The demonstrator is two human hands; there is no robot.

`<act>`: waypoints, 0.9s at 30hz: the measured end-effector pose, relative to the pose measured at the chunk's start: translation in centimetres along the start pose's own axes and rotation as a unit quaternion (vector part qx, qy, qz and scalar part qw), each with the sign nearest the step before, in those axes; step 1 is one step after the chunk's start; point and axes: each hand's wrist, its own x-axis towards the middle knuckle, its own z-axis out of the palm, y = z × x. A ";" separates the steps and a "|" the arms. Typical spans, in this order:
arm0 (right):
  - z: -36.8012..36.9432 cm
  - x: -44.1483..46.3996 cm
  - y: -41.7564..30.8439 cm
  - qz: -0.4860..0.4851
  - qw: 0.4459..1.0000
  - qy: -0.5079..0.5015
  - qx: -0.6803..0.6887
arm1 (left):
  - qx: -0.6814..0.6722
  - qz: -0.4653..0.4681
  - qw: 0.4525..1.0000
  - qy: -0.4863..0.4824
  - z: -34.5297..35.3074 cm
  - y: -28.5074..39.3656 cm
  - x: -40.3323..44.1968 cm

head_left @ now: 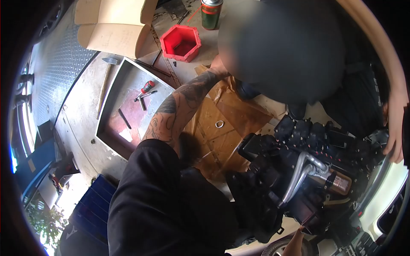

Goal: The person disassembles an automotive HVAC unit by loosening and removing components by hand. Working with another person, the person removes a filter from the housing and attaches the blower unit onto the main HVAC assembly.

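Note:
From a black sleeve, my tattooed left arm stretches across the floor. My left hand (219, 66) is partly covered by the dark round head of a person leaning in, so its fingers do not show. Below it lies brown, stained sheeting (207, 123) with a small pale ring (219, 124) on it. A red six-sided tub (180, 58) stands just left of the hand, and a spray can (211, 15) is behind it. I cannot make out my right hand in this view.
Black engine-like parts with bent metal pipes (294, 179) fill the right. A bare hand (395, 147) hangs there; another forearm (294, 244) rises below, owner unclear. Left are a tray (114, 85) holding a red-handled screwdriver (147, 87), a hammer (103, 87) and a cardboard box (113, 38).

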 end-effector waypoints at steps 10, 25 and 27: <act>-7.8 -3.9 -1.6 0.007 0.999 0.012 -0.038 | -0.088 0.053 0.993 -0.054 -7.9 4.1 -1.4; -16.1 9.8 -10.7 -0.107 0.986 0.118 -0.053 | 0.059 0.169 0.982 0.061 -1.6 0.5 -0.1; -15.8 11.2 -11.8 -0.111 0.985 0.126 -0.044 | 0.060 0.156 0.984 0.063 -1.7 0.5 -0.4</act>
